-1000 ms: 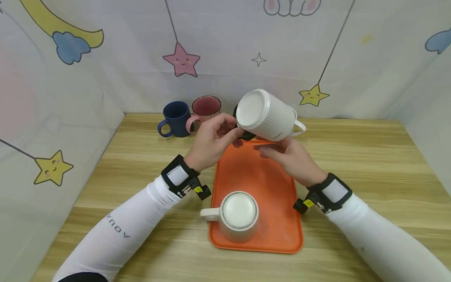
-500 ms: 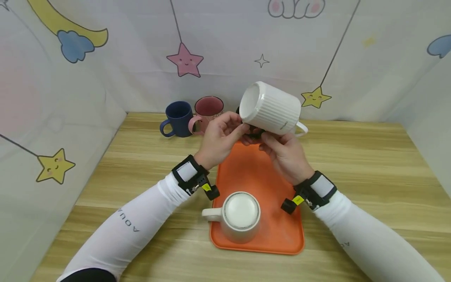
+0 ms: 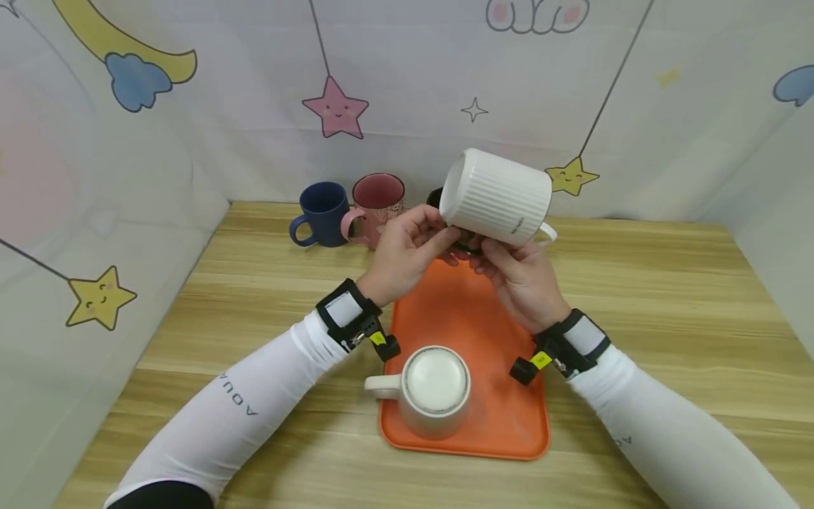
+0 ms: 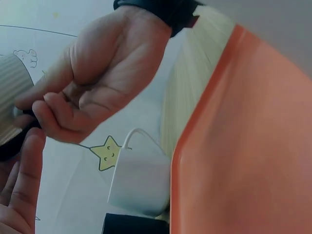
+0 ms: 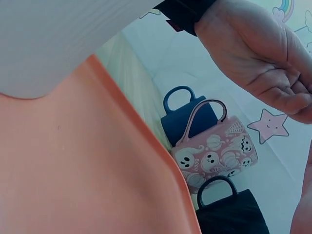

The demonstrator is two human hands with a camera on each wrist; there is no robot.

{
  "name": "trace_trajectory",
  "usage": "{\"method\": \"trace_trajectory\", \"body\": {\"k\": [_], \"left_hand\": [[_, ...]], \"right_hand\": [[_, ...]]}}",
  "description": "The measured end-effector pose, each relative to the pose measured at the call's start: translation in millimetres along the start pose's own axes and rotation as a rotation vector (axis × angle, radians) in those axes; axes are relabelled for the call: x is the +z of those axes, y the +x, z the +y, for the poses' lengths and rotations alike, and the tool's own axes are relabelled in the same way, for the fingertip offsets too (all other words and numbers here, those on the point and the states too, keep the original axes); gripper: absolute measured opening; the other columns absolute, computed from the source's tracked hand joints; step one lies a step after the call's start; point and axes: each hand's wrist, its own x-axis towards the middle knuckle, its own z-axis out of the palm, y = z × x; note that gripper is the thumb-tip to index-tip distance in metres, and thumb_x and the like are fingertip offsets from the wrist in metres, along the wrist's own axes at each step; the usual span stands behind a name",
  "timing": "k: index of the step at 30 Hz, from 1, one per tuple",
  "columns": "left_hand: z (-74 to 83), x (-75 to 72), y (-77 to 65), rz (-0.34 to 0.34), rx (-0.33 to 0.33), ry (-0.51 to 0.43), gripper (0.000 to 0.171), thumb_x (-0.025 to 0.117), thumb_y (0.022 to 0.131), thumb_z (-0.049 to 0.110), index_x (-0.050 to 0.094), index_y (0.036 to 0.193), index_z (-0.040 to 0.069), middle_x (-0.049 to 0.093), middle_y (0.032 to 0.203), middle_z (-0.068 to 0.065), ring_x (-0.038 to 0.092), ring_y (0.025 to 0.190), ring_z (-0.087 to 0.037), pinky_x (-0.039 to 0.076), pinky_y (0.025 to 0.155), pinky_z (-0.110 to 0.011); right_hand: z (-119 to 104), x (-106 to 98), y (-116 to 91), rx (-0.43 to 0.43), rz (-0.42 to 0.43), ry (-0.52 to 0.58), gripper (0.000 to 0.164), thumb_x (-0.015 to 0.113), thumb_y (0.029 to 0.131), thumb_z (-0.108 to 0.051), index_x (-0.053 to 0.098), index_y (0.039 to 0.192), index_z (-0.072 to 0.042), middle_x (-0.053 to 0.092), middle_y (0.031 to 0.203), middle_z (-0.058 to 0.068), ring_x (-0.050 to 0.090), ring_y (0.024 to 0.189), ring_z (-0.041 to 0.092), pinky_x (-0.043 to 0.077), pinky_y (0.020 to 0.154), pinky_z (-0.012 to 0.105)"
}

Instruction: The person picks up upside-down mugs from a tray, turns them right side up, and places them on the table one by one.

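At the back left of the table (image 3: 267,283) stand a blue mug (image 3: 327,230) and, just beside it, a pink mug (image 3: 383,212) with ghost drawings; both are upright. Next comes my left hand (image 3: 407,251), raised well off the wood, its thumb at the lower corner of the white ribbed mug (image 3: 499,194) and its other fingers behind, so I take it to be pinching that mug. A black mug (image 5: 234,212) stands behind this hand. Below lies the orange tray (image 3: 502,424), bearing an upside-down mug (image 3: 435,385) near its front left corner, handle reaching left past the rim.

The white ribbed mug is in the air over the far end of the tray, tipped onto its side, up and to the right of my left fingertips. Its long axis runs left to right, dipping slightly at the right, with one round end turned left. Both hands touch it, so neither is nearer: the left has the left end, the right the underside.

My right hand (image 3: 524,279) grips from below, thumb and curled fingers at a dark part (image 4: 10,147) that looks like the handle. Farther back on the right stands a smooth white mug (image 4: 141,180).
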Motion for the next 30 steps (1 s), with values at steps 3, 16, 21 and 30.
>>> {"method": "trace_trajectory", "body": {"k": [3,16,21,30], "left_hand": [[1.4,-2.3,0.2,-0.004,0.006,0.081,0.014,0.062,0.105,-0.004,0.065,0.119,-0.008,0.072,0.108,-0.018,0.074,0.091,-0.038,0.064,0.078,-0.042],[5.4,-25.8,-5.7,0.013,0.075,0.396,0.035,0.073,0.101,0.007,0.067,0.134,0.0,0.07,0.126,-0.01,0.069,0.109,-0.023,0.06,0.093,-0.045],[10.1,-34.0,-9.8,-0.007,0.137,0.513,0.044,0.079,0.098,0.011,0.065,0.138,0.0,0.067,0.132,-0.011,0.063,0.118,-0.025,0.058,0.098,-0.047],[18.8,-50.7,-24.9,-0.052,0.186,0.781,0.059,0.084,0.094,0.026,0.062,0.146,0.009,0.062,0.145,-0.006,0.053,0.138,-0.02,0.042,0.118,-0.044]], "right_hand": [[-1.9,-3.3,-1.0,-0.037,-0.027,-0.029,0.02,0.059,0.11,-0.012,0.067,0.127,-0.006,0.062,0.11,0.008,0.063,0.092,0.02,0.057,0.082,0.026],[-19.4,-25.0,-6.7,-0.102,-0.04,-0.053,0.019,0.056,0.109,-0.002,0.07,0.122,0.0,0.067,0.107,0.01,0.066,0.089,0.02,0.06,0.083,0.028],[-24.7,-35.9,-10.0,-0.137,-0.031,-0.034,0.019,0.057,0.108,-0.001,0.072,0.119,0.003,0.068,0.106,0.011,0.067,0.091,0.02,0.06,0.083,0.029],[-40.0,-58.6,-18.4,-0.162,0.009,-0.043,0.02,0.057,0.108,0.001,0.069,0.121,0.009,0.068,0.108,0.013,0.066,0.095,0.023,0.059,0.084,0.028]]}}
